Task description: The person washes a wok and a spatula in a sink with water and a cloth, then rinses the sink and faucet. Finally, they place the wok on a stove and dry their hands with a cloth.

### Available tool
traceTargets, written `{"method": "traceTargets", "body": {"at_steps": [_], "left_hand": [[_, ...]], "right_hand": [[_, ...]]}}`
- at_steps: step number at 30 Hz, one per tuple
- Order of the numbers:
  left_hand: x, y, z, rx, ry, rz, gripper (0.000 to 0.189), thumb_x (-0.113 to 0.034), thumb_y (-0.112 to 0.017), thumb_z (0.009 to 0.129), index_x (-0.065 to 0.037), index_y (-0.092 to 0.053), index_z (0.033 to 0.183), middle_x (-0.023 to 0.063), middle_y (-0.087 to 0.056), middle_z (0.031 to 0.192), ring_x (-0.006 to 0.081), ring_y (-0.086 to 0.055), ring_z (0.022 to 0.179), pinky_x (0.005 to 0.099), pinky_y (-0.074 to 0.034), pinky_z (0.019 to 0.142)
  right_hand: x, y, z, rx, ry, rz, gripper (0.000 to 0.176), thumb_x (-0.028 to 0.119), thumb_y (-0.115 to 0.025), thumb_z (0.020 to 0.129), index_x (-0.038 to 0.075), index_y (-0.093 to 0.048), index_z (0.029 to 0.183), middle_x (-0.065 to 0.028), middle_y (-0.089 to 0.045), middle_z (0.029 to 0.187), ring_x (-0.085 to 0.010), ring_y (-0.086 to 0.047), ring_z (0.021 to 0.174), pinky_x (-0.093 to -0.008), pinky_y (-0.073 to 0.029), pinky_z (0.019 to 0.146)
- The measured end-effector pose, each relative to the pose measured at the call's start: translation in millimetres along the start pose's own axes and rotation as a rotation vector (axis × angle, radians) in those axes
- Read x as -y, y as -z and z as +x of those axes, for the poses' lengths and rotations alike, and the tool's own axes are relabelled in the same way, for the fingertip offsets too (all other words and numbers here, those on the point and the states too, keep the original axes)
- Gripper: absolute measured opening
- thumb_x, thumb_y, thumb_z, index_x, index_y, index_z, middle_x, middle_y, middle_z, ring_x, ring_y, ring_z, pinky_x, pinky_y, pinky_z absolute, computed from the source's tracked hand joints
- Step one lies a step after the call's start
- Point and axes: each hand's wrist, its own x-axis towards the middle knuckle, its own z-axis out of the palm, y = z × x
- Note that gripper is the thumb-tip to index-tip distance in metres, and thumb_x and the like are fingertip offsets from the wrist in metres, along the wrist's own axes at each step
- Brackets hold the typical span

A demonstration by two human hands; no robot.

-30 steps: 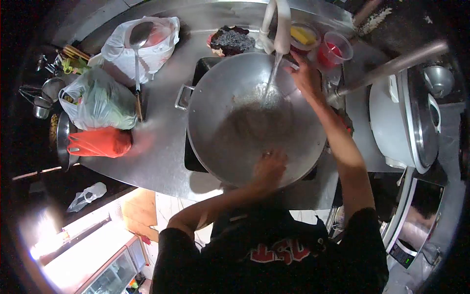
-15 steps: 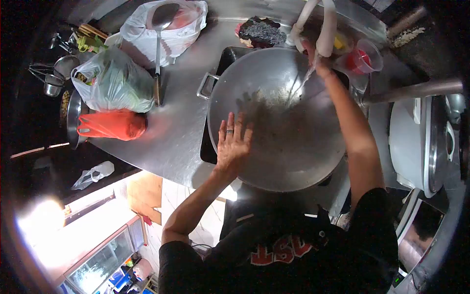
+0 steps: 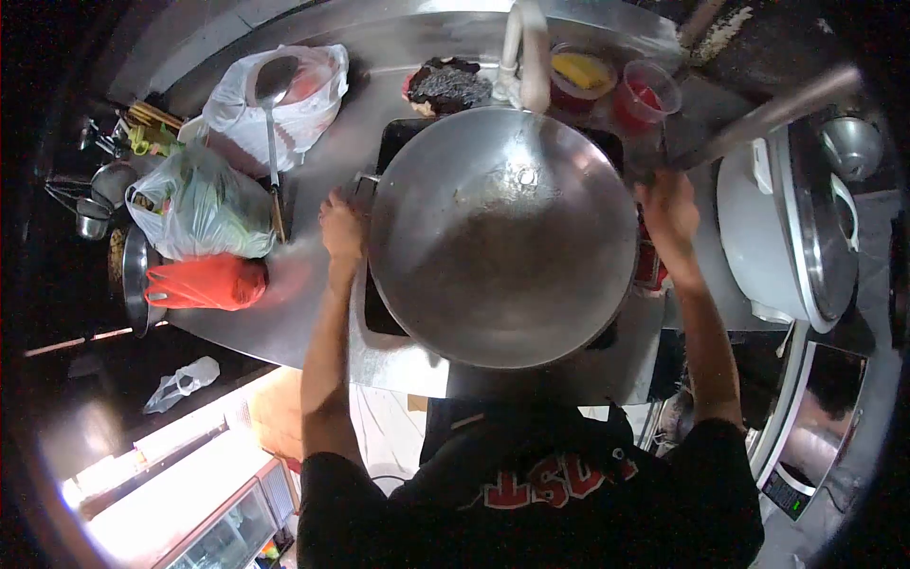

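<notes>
A large steel wok (image 3: 502, 275) rests over the dark opening in the counter, with a little water lying inside it. My left hand (image 3: 341, 226) is closed around the handle on the wok's left side; part of that handle (image 3: 368, 177) shows above my fingers. At the opposite rim, my right hand (image 3: 669, 209) is closed at the wok's right side, hiding whatever handle is there. A red patterned item (image 3: 650, 266) shows just below my right hand. The pale tap (image 3: 533, 62) stands behind the wok's far rim, with no stream visible.
To the left are a white plastic bag (image 3: 313, 114) with a ladle (image 3: 273, 133), a clear bag of greens (image 3: 209, 204) and a red bag (image 3: 213, 283). Tubs (image 3: 580, 78) stand at the back right. A white lidded cooker (image 3: 768, 228) is on the right beneath a metal pipe (image 3: 773, 119).
My right hand has left the tap for the wok's right side, and the water stream has stopped. My left hand has moved from inside the wok to its left handle.
</notes>
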Motion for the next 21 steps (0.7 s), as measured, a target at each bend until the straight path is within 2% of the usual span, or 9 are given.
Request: {"method": "traceTargets", "body": {"at_steps": [3, 5, 8, 9, 13, 15, 17, 19, 21], "left_hand": [[8.1, -14.5, 23.2, 0.363, 0.121, -0.457, 0.04, -0.037, -0.042, 0.084, -0.001, -0.05, 0.098, 0.0249, -0.059, 0.083, 0.0394, -0.056, 0.086, 0.0446, -0.043, 0.075], [15.3, -43.2, 31.3, 0.335, 0.145, -0.38, 0.041, -0.038, -0.041, 0.084, 0.0, -0.052, 0.096, 0.0251, -0.059, 0.086, 0.0399, -0.055, 0.088, 0.0447, -0.043, 0.076], [8.6, -44.4, 42.0, 0.342, 0.238, -0.281, 0.044, -0.039, -0.04, 0.083, 0.0, -0.056, 0.095, 0.0252, -0.058, 0.09, 0.0406, -0.054, 0.09, 0.0445, -0.042, 0.078], [6.1, -40.2, 42.2, 0.374, 0.287, -0.261, 0.044, -0.039, -0.039, 0.083, 0.0, -0.058, 0.094, 0.0251, -0.058, 0.091, 0.0407, -0.053, 0.091, 0.0442, -0.042, 0.079], [12.4, -23.3, 41.2, 0.419, 0.292, -0.446, 0.042, -0.038, -0.043, 0.081, -0.002, -0.06, 0.093, 0.0241, -0.058, 0.093, 0.0398, -0.053, 0.092, 0.0435, -0.041, 0.081], [14.2, -0.4, 27.6, 0.426, 0.209, -0.451, 0.037, -0.033, -0.043, 0.08, -0.002, -0.06, 0.092, 0.0232, -0.058, 0.09, 0.038, -0.058, 0.083, 0.0407, -0.046, 0.073], [8.9, 32.0, 16.5, 0.478, 0.176, -0.57, 0.034, -0.03, -0.044, 0.08, -0.002, -0.06, 0.091, 0.0213, -0.06, 0.084, 0.0354, -0.059, 0.075, 0.0405, -0.047, 0.064], [10.1, 37.5, 7.0, 0.542, 0.135, -0.693, 0.03, -0.026, -0.044, 0.08, -0.003, -0.06, 0.09, 0.0194, -0.061, 0.078, 0.0328, -0.061, 0.067, 0.0403, -0.048, 0.055], [29.4, 20.6, 7.0, 0.882, 0.213, -0.701, 0.024, -0.021, -0.043, 0.08, -0.004, -0.058, 0.086, 0.0108, -0.058, 0.065, 0.023, -0.056, 0.048, 0.0362, -0.04, 0.036]], "right_hand": [[-47.4, -7.9, -61.4, 0.272, -0.14, -0.088, 0.05, 0.044, -0.052, 0.079, 0.008, -0.044, 0.113, -0.0167, -0.056, 0.087, -0.0338, -0.054, 0.085, -0.0417, -0.045, 0.067], [-49.9, -6.7, -81.4, 0.387, -0.272, 0.335, 0.052, 0.047, -0.05, 0.08, 0.011, -0.043, 0.116, -0.0169, -0.058, 0.077, -0.0327, -0.057, 0.076, -0.0429, -0.044, 0.061], [-51.0, -43.3, -97.0, 0.411, -0.382, 0.465, 0.045, 0.041, -0.046, 0.084, 0.004, -0.048, 0.109, -0.0196, -0.059, 0.084, -0.0357, -0.057, 0.079, -0.0435, -0.045, 0.065], [-45.6, -42.0, -96.9, 0.479, -0.576, 0.797, 0.045, 0.039, -0.049, 0.083, 0.002, -0.047, 0.108, -0.0199, -0.059, 0.081, -0.0358, -0.058, 0.076, -0.0429, -0.045, 0.064], [-59.6, -55.5, -103.2, 0.272, -0.578, 0.641, 0.044, 0.038, -0.051, 0.082, -0.001, -0.05, 0.103, -0.0161, -0.058, 0.072, -0.0292, -0.06, 0.069, -0.0389, -0.046, 0.058], [-41.2, 10.5, -88.6, 0.211, -0.866, 0.873, 0.027, 0.027, -0.051, 0.083, 0.001, -0.056, 0.091, -0.0062, -0.051, 0.056, -0.0135, -0.047, 0.043, -0.0283, -0.036, 0.04], [-66.5, 32.4, -77.4, 0.193, -0.549, 0.803, 0.027, 0.028, -0.052, 0.083, 0.002, -0.056, 0.078, -0.0041, -0.05, 0.056, -0.0107, -0.043, 0.041, -0.0261, -0.031, 0.038], [-51.0, 94.3, -50.9, 0.146, -0.699, 1.021, 0.024, 0.029, -0.053, 0.082, 0.006, -0.056, 0.074, -0.0008, -0.047, 0.054, -0.0082, -0.039, 0.04, -0.0239, -0.026, 0.037], [-33.9, 148.4, -25.8, 0.084, -0.72, 1.164, 0.024, 0.03, -0.054, 0.082, 0.008, -0.057, 0.074, 0.0022, -0.045, 0.053, -0.0067, -0.037, 0.041, -0.0228, -0.023, 0.038]]}}
